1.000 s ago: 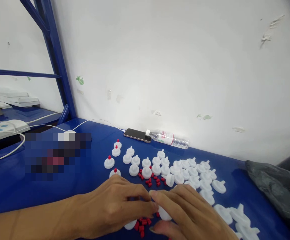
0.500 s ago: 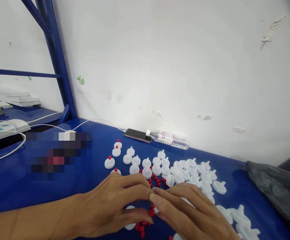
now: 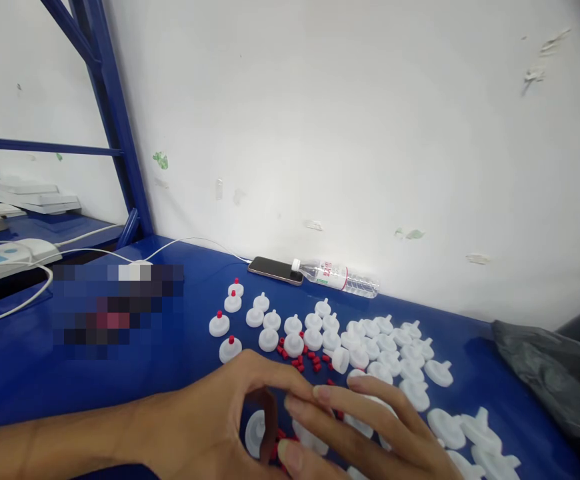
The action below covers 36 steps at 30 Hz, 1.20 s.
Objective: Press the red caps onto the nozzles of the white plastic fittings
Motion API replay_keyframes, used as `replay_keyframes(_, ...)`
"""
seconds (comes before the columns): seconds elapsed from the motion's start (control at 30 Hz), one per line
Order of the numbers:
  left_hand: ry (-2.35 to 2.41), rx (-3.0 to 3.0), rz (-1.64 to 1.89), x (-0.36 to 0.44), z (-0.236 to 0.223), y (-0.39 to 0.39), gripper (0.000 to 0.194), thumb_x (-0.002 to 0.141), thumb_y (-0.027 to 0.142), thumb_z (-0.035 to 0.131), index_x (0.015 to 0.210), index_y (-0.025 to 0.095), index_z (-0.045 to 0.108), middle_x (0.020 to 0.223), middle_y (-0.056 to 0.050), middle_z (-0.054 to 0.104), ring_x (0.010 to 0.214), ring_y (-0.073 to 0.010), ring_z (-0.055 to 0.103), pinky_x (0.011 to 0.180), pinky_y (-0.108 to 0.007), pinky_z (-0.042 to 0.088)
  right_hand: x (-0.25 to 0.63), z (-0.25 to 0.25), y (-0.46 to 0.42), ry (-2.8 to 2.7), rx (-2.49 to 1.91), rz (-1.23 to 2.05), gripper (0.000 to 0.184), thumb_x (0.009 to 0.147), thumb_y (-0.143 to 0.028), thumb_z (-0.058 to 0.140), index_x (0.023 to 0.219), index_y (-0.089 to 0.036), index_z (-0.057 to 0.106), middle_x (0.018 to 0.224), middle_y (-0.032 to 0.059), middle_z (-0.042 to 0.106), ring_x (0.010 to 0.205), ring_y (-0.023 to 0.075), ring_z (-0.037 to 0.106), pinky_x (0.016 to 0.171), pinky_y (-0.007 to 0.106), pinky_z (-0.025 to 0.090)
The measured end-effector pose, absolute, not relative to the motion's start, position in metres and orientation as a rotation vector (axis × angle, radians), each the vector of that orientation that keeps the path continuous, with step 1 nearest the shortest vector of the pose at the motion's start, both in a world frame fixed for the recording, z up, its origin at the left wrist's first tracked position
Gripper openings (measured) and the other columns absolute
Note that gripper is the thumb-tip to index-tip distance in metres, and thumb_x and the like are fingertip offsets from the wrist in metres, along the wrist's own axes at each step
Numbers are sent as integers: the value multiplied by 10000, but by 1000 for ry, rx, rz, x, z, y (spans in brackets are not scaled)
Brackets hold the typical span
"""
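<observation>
My left hand [image 3: 210, 420] arches low over the table. Its index finger reaches right and meets the fingertips of my right hand [image 3: 370, 433]; another finger curls down in shadow. Inside that arch a white disc-shaped cap with a spout [image 3: 255, 433] shows partly, beside small red caps [image 3: 281, 437]. The fingers of my right hand are stretched out and spread above more white caps, including one half-hidden white cap [image 3: 313, 437]. Neither hand shows a clear hold on anything, though the space under the fingers is partly hidden.
Several white spouted caps [image 3: 390, 362] crowd the right side, with red caps [image 3: 317, 363] among them. White caps topped with red [image 3: 231, 349] stand at left. A phone [image 3: 275, 270] and water bottle [image 3: 340, 277] lie by the wall. A dark plastic bag [image 3: 550, 380] is at right.
My left hand has arched higher and its thumb has dropped low. My right hand's fingers have spread and shifted left, uncovering more white caps beneath. A red-topped cap at left is now fully visible.
</observation>
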<state>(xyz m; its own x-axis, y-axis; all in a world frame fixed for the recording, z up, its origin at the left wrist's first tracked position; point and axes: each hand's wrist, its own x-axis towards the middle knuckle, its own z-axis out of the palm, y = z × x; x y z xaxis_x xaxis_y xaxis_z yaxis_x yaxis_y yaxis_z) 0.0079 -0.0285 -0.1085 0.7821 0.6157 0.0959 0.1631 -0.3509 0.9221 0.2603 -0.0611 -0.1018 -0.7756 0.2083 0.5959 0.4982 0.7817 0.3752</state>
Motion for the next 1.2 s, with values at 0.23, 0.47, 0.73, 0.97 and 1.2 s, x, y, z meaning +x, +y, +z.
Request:
replay_keyframes(0.23, 738, 1743, 682, 18, -88, -14, 395, 732, 286, 855, 1047, 192, 636, 955, 9, 682, 698, -106, 559, 582, -215, 455, 268, -95, -57, -2169, -694, -550, 195, 977, -140, 574, 1137, -209, 661, 1097, -5, 765, 1035, 152, 670, 991, 331, 472)
replay_keyframes(0.47, 856, 1750, 718, 15, -97, 0, 387, 694, 281, 872, 991, 161, 654, 834, -7, 754, 618, -104, 557, 513, -215, 376, 272, -96, -59, -2158, -778, -442, 313, 904, -5, 576, 1156, -178, 649, 1086, 35, 742, 1053, 186, 623, 962, 378, 469)
replay_keyframes(0.73, 936, 1774, 677, 12, -95, -3, 441, 643, 360, 890, 984, 175, 682, 887, -42, 774, 601, -121, 560, 456, -219, 351, 271, -98, -55, -2184, -767, -461, 326, 905, 16, 540, 1149, -172, 647, 1067, 28, 735, 1047, 174, 616, 977, 371, 433)
replay_keyframes(0.97, 992, 1827, 679, 12, -98, -4, 462, 627, 376, 884, 999, 180, 692, 869, -38, 771, 570, -124, 563, 451, -223, 384, 272, -97, -58, -2201, -760, -468, 311, 912, 3, 537, 1144, -173, 645, 1049, 26, 731, 1044, 173, 610, 984, 361, 418)
replay_keyframes(1.2, 981, 1968, 667, 11, -93, 0, 422, 733, 348, 805, 1114, 217, 680, 1061, -29, 737, 604, -105, 574, 507, -215, 480, 271, -94, -56, -2207, -774, -514, 307, 928, -33, 508, 1149, -199, 641, 1041, 3, 737, 1018, 162, 634, 984, 346, 413)
